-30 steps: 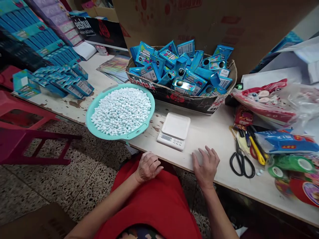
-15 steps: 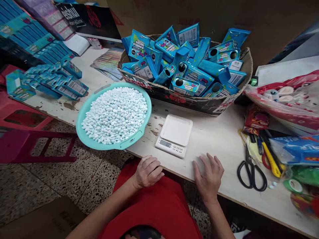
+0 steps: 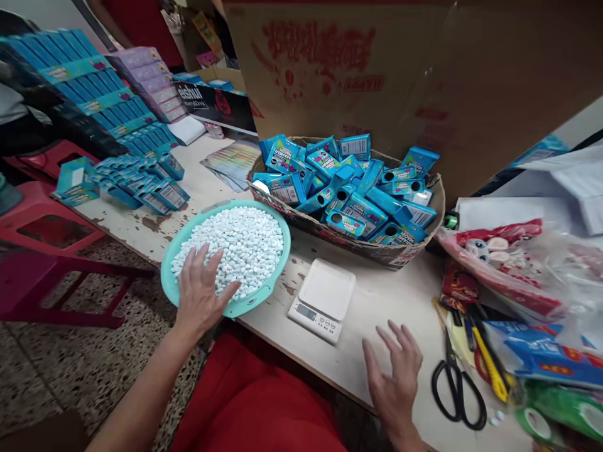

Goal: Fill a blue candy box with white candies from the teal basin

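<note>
My left hand point(image 3: 200, 290) is over the near left part of a turquoise basin point(image 3: 277, 276), its fingers spread above the small white candies point(image 3: 249, 248) heaped in it. Whether the fingertips touch the candies I cannot tell. To the right of the basin lies a white digital kitchen scale point(image 3: 327, 290) with a bare platform and a small display whose digits are too blurred to read. My right hand point(image 3: 394, 373) is at the table's front edge, right of the scale, with fingers apart and nothing in it.
Behind the scale stands a cardboard box point(image 3: 301, 223) full of blue candy packs. Black scissors point(image 3: 456, 383), a yellow cutter point(image 3: 490, 364) and tape point(image 3: 536, 424) lie on the right. Blue packs point(image 3: 164, 194) are lined up at the left, near a purple stool point(image 3: 42, 292).
My left hand has moved from the table edge by the scale, leftward to the basin, and its curled fingers have spread. My right hand stays near the edge. The head view has tilted up.
</note>
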The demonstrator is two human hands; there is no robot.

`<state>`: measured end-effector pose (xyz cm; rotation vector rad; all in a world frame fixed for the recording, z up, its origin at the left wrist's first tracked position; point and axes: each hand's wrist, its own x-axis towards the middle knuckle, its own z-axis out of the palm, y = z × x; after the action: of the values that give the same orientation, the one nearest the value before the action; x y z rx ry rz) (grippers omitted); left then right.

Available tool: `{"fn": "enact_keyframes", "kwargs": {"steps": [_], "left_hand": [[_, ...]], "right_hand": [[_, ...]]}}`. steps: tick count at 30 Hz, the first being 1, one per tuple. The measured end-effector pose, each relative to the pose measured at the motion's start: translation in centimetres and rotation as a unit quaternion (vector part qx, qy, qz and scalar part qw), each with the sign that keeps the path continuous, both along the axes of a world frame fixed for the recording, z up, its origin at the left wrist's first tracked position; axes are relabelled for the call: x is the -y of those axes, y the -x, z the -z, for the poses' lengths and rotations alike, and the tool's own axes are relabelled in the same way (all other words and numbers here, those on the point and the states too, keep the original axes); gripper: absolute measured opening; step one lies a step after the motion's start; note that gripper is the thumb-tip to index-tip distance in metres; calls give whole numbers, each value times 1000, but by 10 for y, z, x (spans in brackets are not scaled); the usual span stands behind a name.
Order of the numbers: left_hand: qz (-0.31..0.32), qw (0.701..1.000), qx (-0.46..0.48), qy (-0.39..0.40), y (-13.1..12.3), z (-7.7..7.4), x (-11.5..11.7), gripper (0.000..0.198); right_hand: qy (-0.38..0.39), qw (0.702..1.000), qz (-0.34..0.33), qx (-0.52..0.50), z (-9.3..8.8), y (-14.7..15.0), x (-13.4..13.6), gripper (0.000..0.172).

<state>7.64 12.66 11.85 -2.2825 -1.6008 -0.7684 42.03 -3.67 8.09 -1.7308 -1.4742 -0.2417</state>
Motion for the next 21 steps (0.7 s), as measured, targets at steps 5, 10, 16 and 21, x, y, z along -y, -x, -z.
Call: {"fn": "enact_keyframes", "kwargs": {"steps": [5,10,16,21], "left_hand": [[-51,995,-3,89,-6,7,-2,72],[-41,993,4,106,-8,7,-3,79],[-35,993,21,115,-8,8,-5,83],[-25,993,65,95,-8,6,-5,85]], "right_hand": [[-81,993,-48,71,-75,-19,-106,45],[47,992,-58,102,-86,-27,-201,57],[37,990,-87,-100,-84,-34,-218,56],[-114,944,-67,-304,-114,-35,-194,56]]}}
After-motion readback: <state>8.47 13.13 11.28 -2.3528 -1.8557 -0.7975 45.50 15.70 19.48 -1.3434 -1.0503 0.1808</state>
